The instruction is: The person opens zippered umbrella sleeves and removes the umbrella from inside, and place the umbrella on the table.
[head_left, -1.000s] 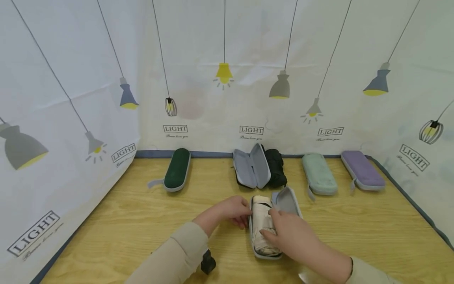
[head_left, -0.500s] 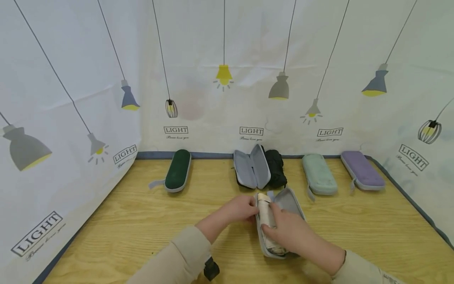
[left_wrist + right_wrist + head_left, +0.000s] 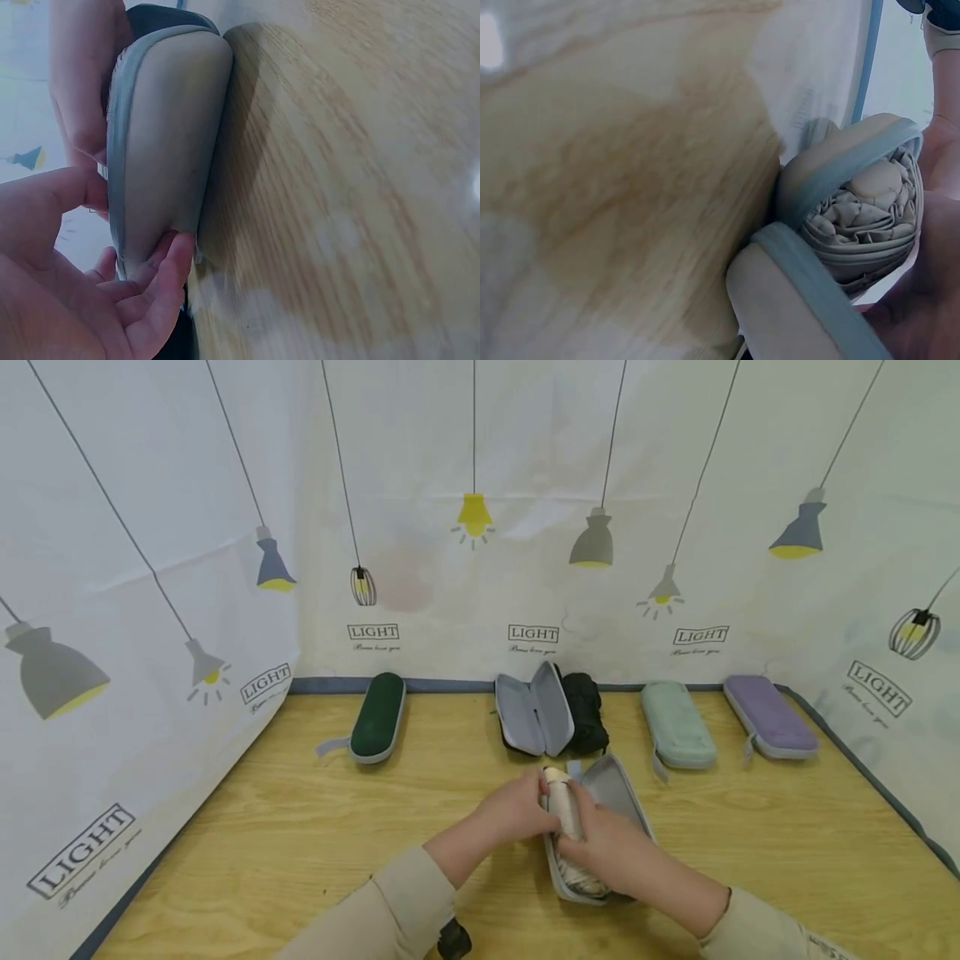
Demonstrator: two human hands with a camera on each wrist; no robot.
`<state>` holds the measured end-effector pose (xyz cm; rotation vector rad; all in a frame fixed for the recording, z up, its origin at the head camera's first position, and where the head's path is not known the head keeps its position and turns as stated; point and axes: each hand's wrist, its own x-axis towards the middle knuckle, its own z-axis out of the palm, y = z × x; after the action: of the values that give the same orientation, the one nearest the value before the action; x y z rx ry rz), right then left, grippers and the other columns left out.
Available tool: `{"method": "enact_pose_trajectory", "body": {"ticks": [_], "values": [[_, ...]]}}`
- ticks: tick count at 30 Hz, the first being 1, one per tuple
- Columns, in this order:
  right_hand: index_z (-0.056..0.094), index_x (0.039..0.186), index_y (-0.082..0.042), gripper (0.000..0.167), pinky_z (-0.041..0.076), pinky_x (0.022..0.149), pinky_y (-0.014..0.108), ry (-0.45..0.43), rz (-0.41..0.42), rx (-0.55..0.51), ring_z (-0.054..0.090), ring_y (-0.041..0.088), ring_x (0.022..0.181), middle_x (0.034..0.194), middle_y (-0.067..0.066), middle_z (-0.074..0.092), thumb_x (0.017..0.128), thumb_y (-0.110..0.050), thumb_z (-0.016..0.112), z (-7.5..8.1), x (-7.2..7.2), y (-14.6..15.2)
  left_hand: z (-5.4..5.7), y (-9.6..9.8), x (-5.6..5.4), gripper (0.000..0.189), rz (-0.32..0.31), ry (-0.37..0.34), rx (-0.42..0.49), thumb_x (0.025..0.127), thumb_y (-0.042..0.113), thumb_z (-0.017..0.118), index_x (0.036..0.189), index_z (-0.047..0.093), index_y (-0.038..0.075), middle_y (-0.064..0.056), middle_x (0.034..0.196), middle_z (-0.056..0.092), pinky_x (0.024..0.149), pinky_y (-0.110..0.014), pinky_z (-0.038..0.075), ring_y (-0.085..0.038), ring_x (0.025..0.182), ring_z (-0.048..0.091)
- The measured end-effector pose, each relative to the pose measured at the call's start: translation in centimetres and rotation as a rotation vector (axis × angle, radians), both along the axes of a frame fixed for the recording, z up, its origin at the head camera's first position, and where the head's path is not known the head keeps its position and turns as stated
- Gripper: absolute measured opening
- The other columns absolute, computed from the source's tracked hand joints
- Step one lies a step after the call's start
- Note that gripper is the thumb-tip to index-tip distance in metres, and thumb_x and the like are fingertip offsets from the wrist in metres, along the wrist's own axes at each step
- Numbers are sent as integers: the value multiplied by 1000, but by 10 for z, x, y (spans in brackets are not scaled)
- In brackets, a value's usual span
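A rolled umbrella (image 3: 567,815) lies in 1 half of an open case (image 3: 172,131) on a table (image 3: 765,835). The right hand (image 3: 611,850) holds the umbrella in its fingers; the left hand (image 3: 516,807) pinches the case's wall. The umbrella is probably light, soft outside (loose folds may slip) and stiffer at its core, so best held around the middle.
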<state>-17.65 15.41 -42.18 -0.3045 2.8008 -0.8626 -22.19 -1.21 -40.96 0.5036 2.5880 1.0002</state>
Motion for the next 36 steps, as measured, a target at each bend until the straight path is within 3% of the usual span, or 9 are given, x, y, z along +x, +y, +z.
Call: {"method": "enact_pose_trajectory", "body": {"ticks": [3,11,17,22,26,30,36], "values": [[23,150,3,80,49,77,46,-1,11,5,61,29,96,116,25,59,90,-32,62,1,1,1,-1,-1,-1,42,-5,-39,29,76,10,74,106,45,8,-4,78,52,58,-30,39,-18,65,47],[25,150,-1,82,49,79,49,-11,27,41,60,33,100,123,26,55,90,-38,67,0,1,2,-8,-3,-3,56,-28,-75,-15,76,11,80,114,40,8,-9,87,56,64,-33,41,-21,70,51],[26,152,-8,89,49,64,42,-31,-1,73,60,25,80,118,22,55,87,-52,68,-4,2,-1,-7,-5,1,50,-32,-87,44,79,5,76,110,38,9,-8,81,56,60,-31,39,-19,66,49],[26,154,-13,86,45,55,36,-36,-21,74,54,19,68,115,19,54,86,-43,70,-5,5,-4,0,-9,6,44,-26,-147,55,83,4,72,110,38,10,-7,72,54,56,-30,37,-18,59,46],[26,153,-10,87,40,49,34,24,-2,99,49,18,58,104,15,52,84,-36,72,-4,9,-7,1,-15,10,43,-20,-170,78,84,5,72,111,39,10,-8,72,56,55,-30,39,-18,58,48],[30,151,-5,84,37,45,32,137,24,150,44,16,52,92,11,46,84,-31,73,-1,14,-9,0,-26,10,39,4,-125,117,84,4,69,112,42,10,-8,72,57,52,-31,41,-20,57,51],[32,149,-5,80,40,49,32,183,20,120,45,15,57,99,13,47,84,-27,72,12,20,-12,4,-47,7,36,76,-121,176,88,3,63,120,47,11,-11,76,59,54,-38,52,-29,62,63]]}}
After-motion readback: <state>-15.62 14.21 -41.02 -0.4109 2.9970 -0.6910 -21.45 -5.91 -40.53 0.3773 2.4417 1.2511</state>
